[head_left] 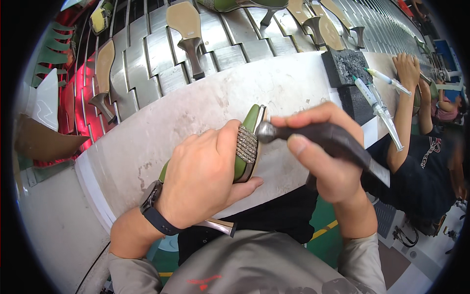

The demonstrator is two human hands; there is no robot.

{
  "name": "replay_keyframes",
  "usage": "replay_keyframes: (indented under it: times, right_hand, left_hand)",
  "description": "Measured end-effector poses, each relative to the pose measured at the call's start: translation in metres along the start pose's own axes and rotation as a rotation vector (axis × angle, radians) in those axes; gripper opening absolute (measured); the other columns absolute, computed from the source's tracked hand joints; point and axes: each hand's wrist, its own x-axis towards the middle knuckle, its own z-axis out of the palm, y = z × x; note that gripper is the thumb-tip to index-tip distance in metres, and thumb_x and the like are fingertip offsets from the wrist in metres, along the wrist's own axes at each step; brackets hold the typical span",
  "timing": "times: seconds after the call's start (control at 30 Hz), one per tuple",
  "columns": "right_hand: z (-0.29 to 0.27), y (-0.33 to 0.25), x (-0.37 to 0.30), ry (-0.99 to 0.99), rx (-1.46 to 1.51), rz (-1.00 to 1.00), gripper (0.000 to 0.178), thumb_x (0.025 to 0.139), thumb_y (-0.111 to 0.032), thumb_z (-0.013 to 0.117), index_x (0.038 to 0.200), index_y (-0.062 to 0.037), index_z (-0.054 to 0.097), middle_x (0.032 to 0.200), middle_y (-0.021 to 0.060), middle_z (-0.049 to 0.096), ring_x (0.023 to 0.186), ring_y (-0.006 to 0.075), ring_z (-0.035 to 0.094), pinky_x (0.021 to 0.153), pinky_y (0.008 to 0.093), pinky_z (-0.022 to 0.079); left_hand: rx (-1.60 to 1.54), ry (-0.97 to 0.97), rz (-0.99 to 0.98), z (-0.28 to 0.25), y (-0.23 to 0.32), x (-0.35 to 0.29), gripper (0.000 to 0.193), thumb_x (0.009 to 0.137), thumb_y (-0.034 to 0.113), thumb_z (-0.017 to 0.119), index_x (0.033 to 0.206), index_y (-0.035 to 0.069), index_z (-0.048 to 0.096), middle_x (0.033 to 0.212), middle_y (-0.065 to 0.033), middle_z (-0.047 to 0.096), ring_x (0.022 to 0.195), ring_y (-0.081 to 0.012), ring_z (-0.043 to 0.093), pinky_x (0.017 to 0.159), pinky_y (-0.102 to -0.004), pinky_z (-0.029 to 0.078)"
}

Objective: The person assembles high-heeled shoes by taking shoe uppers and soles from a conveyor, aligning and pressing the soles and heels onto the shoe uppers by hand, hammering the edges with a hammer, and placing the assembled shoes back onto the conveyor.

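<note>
My left hand (203,164), with a dark watch (152,196) on its wrist, wraps round a green high-heeled shoe (240,169). The shoe lies on its side over the pale worktop, toe pointing away from me and sole edge facing right. A glittering stone-covered band (246,145) crosses its front, and its heel (223,226) sticks out below my wrist. In my right hand (333,164) is a dark metal hammer (338,138), gripped close to its head. The hammer's round face is right beside the sole edge near the band; whether they touch I cannot tell. Most of its handle is hidden.
Beyond the worktop (161,120) runs a metal slat conveyor (137,68) carrying several heeled soles (183,22) and green shoes (230,5). Black blocks (348,66) stand at the back right, beside syringes (374,100). Another person's arm (406,93) reaches in at the right.
</note>
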Motion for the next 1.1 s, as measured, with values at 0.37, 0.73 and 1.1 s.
replay_keyframes:
  times: [0.37,0.73,1.1]
  right_hand:
    - [-0.009,0.061,0.021,0.228,0.081,0.038,0.021,0.097,-0.013,0.077,0.113,0.0000,0.075,0.100,0.0070,0.080,0.090,0.0092,0.069,0.078,0.0239,0.053]
    - [0.027,-0.084,-0.097,-0.043,0.304,-0.644,0.038,0.089,-0.006,0.080,0.123,0.0043,0.065,0.127,0.0309,0.073,0.126,0.0388,0.072,0.113,0.0472,0.054]
    - [0.018,-0.134,-0.076,-0.299,0.010,-0.238,0.025,0.091,0.000,0.079,0.114,0.0042,0.071,0.114,0.0174,0.080,0.104,0.0182,0.077,0.092,0.0302,0.061]
  left_hand:
    - [-0.030,0.507,0.256,-0.043,0.009,-0.014,0.100,0.073,0.032,0.100,0.151,-0.005,0.048,0.133,-0.0221,0.068,0.115,-0.0333,0.072,0.100,-0.0429,0.056]
    - [-0.391,0.532,0.392,-0.033,0.065,-0.046,0.072,0.076,0.006,0.082,0.142,-0.001,0.052,0.135,-0.0236,0.065,0.125,-0.0419,0.065,0.108,-0.0442,0.052]
    - [-0.223,0.621,0.451,-0.017,0.070,-0.071,0.073,0.073,0.004,0.081,0.141,0.001,0.052,0.140,-0.0247,0.066,0.128,-0.0442,0.066,0.111,-0.0534,0.050]
